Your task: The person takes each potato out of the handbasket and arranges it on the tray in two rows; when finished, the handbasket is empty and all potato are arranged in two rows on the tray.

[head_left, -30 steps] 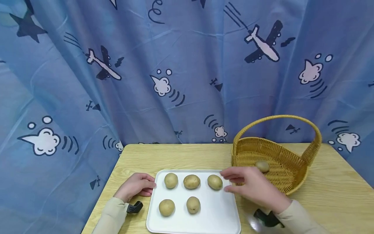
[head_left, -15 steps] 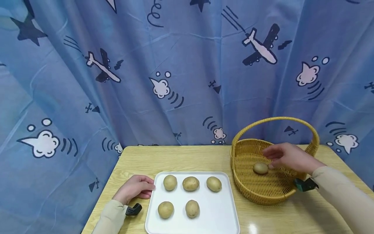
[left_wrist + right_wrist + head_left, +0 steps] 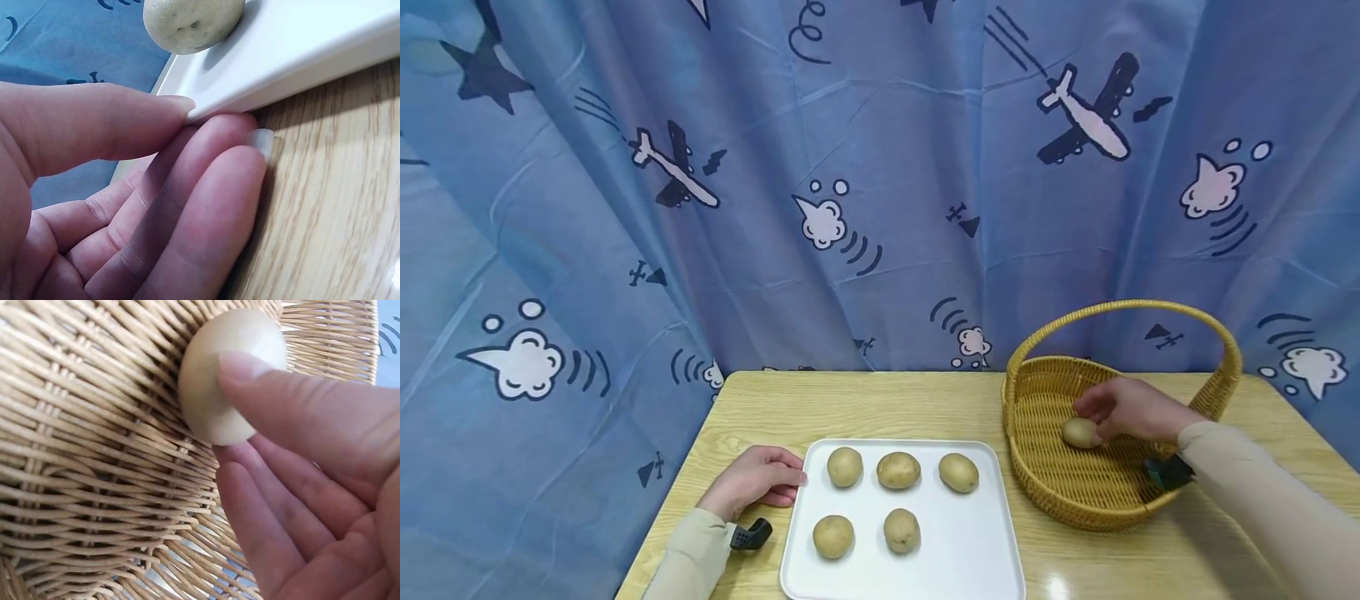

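Observation:
Inside the wicker basket (image 3: 1037, 479), my right hand (image 3: 1138, 408) holds a potato (image 3: 1078, 432). In the right wrist view the thumb (image 3: 250, 375) presses the potato's (image 3: 206, 394) side, and the fingers curl behind it; their tips are partly hidden. My left hand (image 3: 756, 479) pinches the left edge of a white tray (image 3: 962, 550). Up close, the thumb (image 3: 125, 119) lies on the tray's rim (image 3: 281, 78) with fingertips against its outer side. Several potatoes lie on the tray, among them one at the back left (image 3: 845, 467) and one at the front (image 3: 902, 531).
Tray and basket stand side by side on a wooden table (image 3: 865, 404), the basket on the right. Its tall handle (image 3: 1123, 307) arches above the opening. A blue patterned curtain (image 3: 880, 208) hangs behind the table.
My right hand has moved from the tray's back right corner into the basket and closed on the potato there. The left hand stays at the tray's edge.

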Demonstrator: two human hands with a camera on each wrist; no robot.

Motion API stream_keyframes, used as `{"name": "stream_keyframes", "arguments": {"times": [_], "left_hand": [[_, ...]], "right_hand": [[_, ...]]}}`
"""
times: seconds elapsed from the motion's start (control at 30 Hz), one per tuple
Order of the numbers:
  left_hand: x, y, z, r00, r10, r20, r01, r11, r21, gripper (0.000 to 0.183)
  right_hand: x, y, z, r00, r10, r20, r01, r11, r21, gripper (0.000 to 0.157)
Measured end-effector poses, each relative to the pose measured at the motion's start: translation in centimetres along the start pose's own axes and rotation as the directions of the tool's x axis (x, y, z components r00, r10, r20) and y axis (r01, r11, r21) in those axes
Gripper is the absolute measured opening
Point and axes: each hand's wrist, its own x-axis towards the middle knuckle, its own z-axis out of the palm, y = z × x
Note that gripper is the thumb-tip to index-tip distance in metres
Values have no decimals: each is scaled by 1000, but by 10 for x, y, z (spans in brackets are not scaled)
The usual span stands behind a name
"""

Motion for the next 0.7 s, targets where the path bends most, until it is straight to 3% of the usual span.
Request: {"name": "stream_keyframes", "arguments": {"times": [0.4, 0.7], "left_hand": [[1, 1, 3, 1000, 3, -4, -3, 1000, -9, 28], [0, 1, 1, 1000, 4, -5, -4, 1000, 0, 29]], "right_hand": [[4, 0, 8, 999, -14, -33, 10, 994, -107, 45], [-2, -14, 7, 998, 8, -63, -14, 995, -101, 42]]}}
